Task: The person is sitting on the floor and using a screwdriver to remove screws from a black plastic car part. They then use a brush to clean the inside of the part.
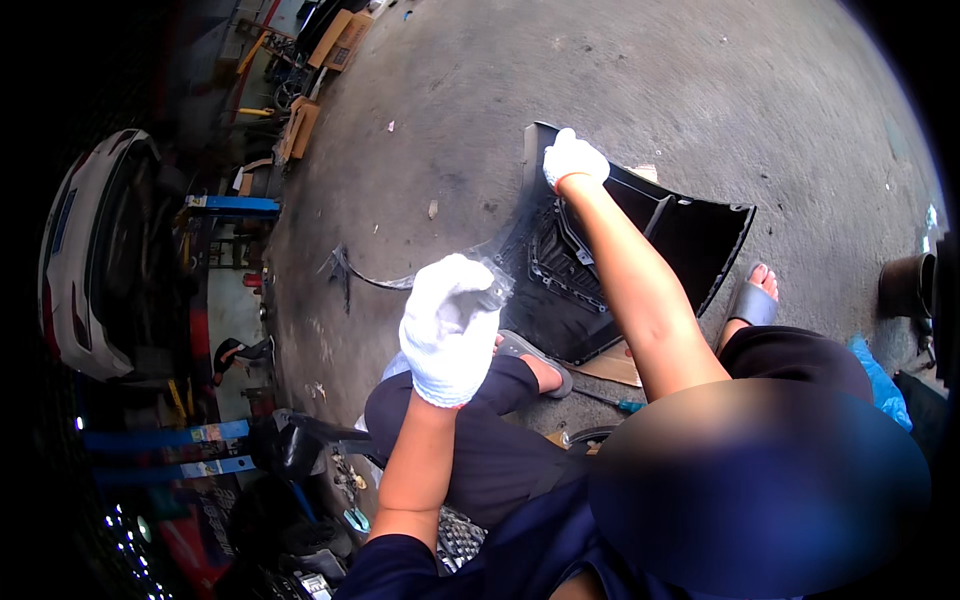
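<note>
one wide concrete floor (440,110), seemingly chosen for work at foot level. at far left, a white car (98,335), near blue beams (170,437). on the floor by the person's feet, a black panel (570,290) with its gridded part in view, and cardboard (612,366) at its near edge, perhaps as padding against scratches. at the panel's top edge, the gloved right hand (577,160), bent inward, likely for steadying; firmness of grip impossible to tell. beside the panel, the gloved left hand (452,330), curled and pinching clear film (497,288), probably for keeping it taut. just below the cardboard, a teal-handled tool (630,407). smallest of all, pale labels on the beams, too tiny for reading.
</note>
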Tool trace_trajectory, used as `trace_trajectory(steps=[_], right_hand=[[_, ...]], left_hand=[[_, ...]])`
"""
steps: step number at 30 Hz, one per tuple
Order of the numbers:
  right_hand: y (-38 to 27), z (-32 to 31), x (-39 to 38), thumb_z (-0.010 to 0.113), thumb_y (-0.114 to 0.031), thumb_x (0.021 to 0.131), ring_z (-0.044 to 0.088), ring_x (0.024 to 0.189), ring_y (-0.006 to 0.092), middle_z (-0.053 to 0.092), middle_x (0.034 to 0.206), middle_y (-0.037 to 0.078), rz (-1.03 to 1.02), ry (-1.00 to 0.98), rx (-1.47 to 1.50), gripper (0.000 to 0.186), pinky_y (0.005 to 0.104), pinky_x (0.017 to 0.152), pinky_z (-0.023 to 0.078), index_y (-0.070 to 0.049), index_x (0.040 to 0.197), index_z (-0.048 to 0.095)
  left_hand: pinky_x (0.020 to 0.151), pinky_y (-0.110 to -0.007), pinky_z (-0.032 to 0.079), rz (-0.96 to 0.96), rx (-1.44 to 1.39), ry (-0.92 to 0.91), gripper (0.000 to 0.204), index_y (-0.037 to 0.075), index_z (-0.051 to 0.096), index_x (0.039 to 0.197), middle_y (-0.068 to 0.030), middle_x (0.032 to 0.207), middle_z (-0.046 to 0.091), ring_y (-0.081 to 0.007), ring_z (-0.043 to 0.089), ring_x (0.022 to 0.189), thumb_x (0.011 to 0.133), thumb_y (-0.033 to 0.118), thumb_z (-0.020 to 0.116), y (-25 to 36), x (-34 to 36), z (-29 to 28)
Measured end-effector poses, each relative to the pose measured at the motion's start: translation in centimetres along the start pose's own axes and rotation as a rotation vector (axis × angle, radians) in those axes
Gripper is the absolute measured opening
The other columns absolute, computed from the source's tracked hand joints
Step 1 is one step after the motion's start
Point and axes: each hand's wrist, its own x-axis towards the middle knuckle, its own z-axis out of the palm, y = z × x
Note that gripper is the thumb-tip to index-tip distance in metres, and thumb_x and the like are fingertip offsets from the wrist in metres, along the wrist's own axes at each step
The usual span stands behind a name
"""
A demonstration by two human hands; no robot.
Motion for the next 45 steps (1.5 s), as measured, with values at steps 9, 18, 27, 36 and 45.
trace_trajectory(steps=[9, 18, 27, 36, 45], right_hand=[[0.3, 0.8, -0.6, 0.045, -0.033, 0.096, 0.064, 0.110, 0.0348, 0.064, 0.121, 0.019, 0.006, 0.028, -0.012, 0.037, 0.0459, 0.090, 0.051, -0.009, 0.120, 0.058], [0.1, 1.1, -0.8, 0.049, -0.040, 0.095, 0.064, 0.109, 0.0356, 0.067, 0.116, 0.021, -0.034, 0.057, -0.018, 0.042, 0.0453, 0.090, 0.051, -0.007, 0.121, 0.055], [0.3, -0.1, -0.1, 0.048, -0.038, 0.096, 0.065, 0.108, 0.0352, 0.067, 0.116, 0.019, -0.002, 0.022, -0.034, 0.040, 0.0458, 0.089, 0.051, -0.008, 0.121, 0.057], [0.4, -0.3, -0.2, 0.047, -0.028, 0.093, 0.067, 0.107, 0.0337, 0.068, 0.113, 0.020, 0.086, 0.027, 0.027, 0.036, 0.0435, 0.089, 0.052, -0.006, 0.116, 0.063], [0.1, -0.3, -0.1, 0.045, -0.027, 0.094, 0.068, 0.101, 0.0358, 0.070, 0.107, 0.021, 0.057, 0.149, 0.122, 0.033, 0.0443, 0.087, 0.052, -0.004, 0.112, 0.061]], left_hand=[[0.081, -0.039, 0.054, 0.308, 0.304, -0.020, 0.039, 0.005, 0.068, 0.099, -0.0173, 0.105, 0.066, -0.0322, 0.066, 0.095, 0.063, -0.008, 0.076, 2.9, 0.5, -0.6], [0.098, -0.048, 0.051, 0.167, -0.115, 0.102, 0.071, 0.000, 0.053, 0.125, -0.0183, 0.125, 0.055, -0.0363, 0.057, 0.117, 0.059, -0.021, 0.065, 4.0, -0.5, 0.8], [0.098, -0.045, 0.050, 0.213, -0.068, 0.042, 0.080, 0.001, 0.047, 0.129, -0.0182, 0.120, 0.055, -0.0348, 0.058, 0.114, 0.055, -0.021, 0.068, 3.9, -0.4, -0.1], [0.083, -0.041, 0.055, 0.210, 0.067, -0.136, 0.042, 0.001, 0.067, 0.109, -0.0220, 0.114, 0.061, -0.0342, 0.064, 0.101, 0.069, -0.006, 0.080, 0.4, -0.7, -0.8], [0.089, -0.040, 0.055, 0.020, -0.051, -0.196, 0.034, 0.005, 0.069, 0.104, -0.0182, 0.122, 0.058, -0.0327, 0.061, 0.111, 0.076, -0.012, 0.066, -6.5, -2.0, -0.6]])
